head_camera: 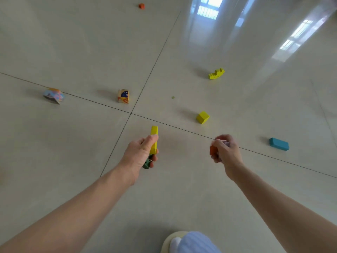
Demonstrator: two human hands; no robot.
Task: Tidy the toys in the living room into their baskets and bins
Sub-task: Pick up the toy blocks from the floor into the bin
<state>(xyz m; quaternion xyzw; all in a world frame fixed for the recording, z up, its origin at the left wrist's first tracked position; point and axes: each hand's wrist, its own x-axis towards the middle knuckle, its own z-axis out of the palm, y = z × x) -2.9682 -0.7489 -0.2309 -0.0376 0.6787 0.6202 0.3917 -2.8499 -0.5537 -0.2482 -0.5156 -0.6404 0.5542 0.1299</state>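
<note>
A glossy floor of large pale beige tiles (73, 42), crossed by two dark grout lines that meet near the middle of the view, fills the scene, with two bright window reflections on its far right side. Two bare forearms reach out over it from the bottom corners. The left hand (141, 154) curls around one long yellow rectangular block (154, 138), thumb pressed along its side so the block stands up out of the fist, and the same fingers also hold one small dark green piece (146, 164) at the bottom of the grip. The right hand (226, 150) is closed around one small orange block (212, 150); something pale shows between its fingers, too blurred to identify. Seven toys lie loose on the tiles, all well apart: one teal flat rectangular block (279, 144) to the right of the right hand, one flat yellow cut-out figure with a bumpy outline (216, 73) farther off, one multicoloured printed block (54, 95) at far left, one picture cube with a dark blue dotted face (123, 96) beside the grout crossing, one plain yellow cube (202, 117) just beyond the hands, one small orange-red block (141, 6) near the top edge, and one tiny green speck (172, 97) on the floor. At the bottom edge sits one pale blue and white rounded shape (191, 242), cut off by the frame. No brand, label or legible writing can be read on any piece.
</note>
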